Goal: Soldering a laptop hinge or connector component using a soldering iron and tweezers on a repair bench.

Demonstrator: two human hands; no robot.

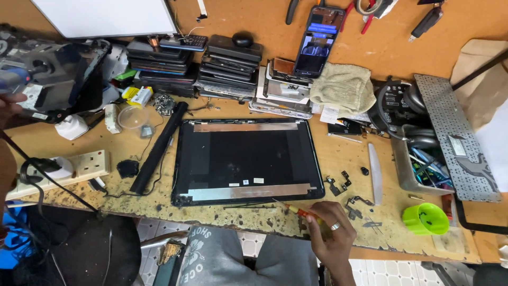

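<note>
Item: laptop lid shell, flat, inside up for access. R hand pinches screwdriver; L hand lifts panel, grip unclear.

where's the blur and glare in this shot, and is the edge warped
Head view: light is even and soft, with sharp focus on the laptop lid and right hand. The left hand at the frame's edge is smeared by blur. Mild glare sits on the lid's metal strips and the propped phone. The bench edge bows, a wide-lens distortion.

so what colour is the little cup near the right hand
Bright lime green cup, seen best in the head view, right of the right hand holding a screwdriver.
</note>
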